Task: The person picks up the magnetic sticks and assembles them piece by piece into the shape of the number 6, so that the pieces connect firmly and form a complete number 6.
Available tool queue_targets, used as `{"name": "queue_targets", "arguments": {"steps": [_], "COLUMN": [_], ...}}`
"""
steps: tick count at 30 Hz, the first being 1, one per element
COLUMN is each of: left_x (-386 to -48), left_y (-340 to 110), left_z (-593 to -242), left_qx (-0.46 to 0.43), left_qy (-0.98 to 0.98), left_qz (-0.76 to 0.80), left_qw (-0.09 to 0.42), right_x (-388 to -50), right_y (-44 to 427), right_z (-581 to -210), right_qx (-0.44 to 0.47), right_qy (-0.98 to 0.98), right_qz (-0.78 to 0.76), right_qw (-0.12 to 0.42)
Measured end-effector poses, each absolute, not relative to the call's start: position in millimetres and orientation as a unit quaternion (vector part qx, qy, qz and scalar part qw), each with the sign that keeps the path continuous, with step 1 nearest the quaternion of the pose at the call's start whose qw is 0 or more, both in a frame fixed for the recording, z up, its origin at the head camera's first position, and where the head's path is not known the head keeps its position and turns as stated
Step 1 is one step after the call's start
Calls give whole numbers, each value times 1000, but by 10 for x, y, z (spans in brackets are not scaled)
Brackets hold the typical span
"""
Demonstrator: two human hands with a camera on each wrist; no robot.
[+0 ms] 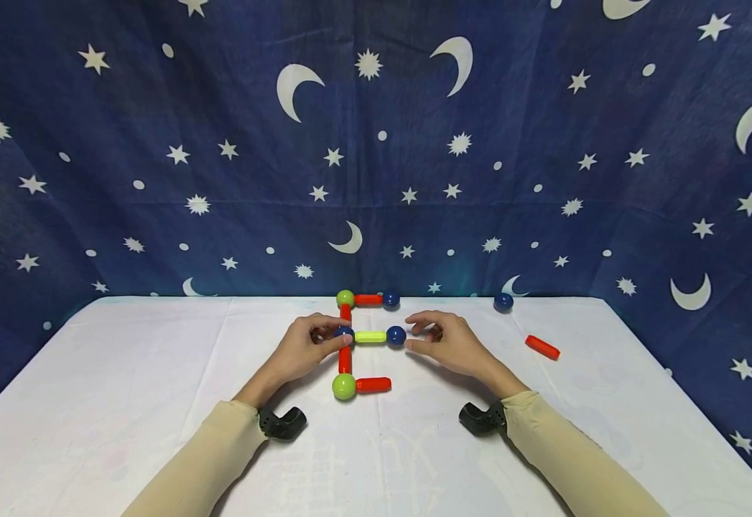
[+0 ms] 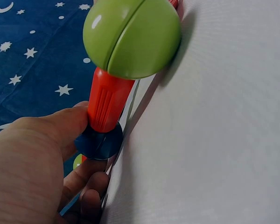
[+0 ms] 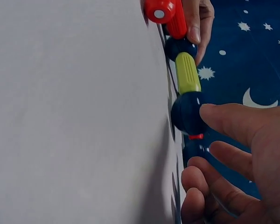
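An E-shaped figure of rods and balls lies on the white table. My left hand (image 1: pixel 307 346) pinches the blue ball (image 1: pixel 345 334) in the middle of its upright side, thumb in front and fingers behind. Red rods (image 1: pixel 345 360) run from that ball to a green ball (image 1: pixel 344 386) near me and a green ball (image 1: pixel 345 299) at the back. A yellow-green rod (image 1: pixel 370 337) joins it to a second blue ball (image 1: pixel 396 335). Beside that ball is my right hand (image 1: pixel 449 345), fingers loosely bent and apart, thumb tip at its edge; whether it touches I cannot tell.
The near arm is a red rod (image 1: pixel 373 385) with a bare end. At the back, another red rod (image 1: pixel 368 299) ends in a blue ball (image 1: pixel 391 299). To the right lie a loose red rod (image 1: pixel 542 347) and a loose blue ball (image 1: pixel 503 302), by the starry curtain (image 1: pixel 518 215).
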State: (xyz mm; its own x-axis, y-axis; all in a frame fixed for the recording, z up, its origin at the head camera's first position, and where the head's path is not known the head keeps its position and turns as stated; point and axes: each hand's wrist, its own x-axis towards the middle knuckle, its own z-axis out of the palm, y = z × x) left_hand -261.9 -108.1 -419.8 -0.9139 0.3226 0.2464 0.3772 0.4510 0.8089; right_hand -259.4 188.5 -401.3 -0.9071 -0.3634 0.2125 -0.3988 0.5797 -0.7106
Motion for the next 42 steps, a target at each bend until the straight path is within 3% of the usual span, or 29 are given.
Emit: {"name": "queue_targets", "arguments": {"steps": [25,42], "left_x": [-2598,-2607], "left_y": [-1078,-1078], "left_z": [-4168,-4174], "left_qx": [-203,-198], "left_qy": [-852,-854], "left_qz": [-482,-481], "left_qw": [24,22], "right_x": [-2415,-2258], "right_y": [2786,3363], "right_z": [-3932,-3873], "right_qx": [168,128], "right_qy": [-903,-923], "right_qz": [389,335], "right_qw": [72,138]}}
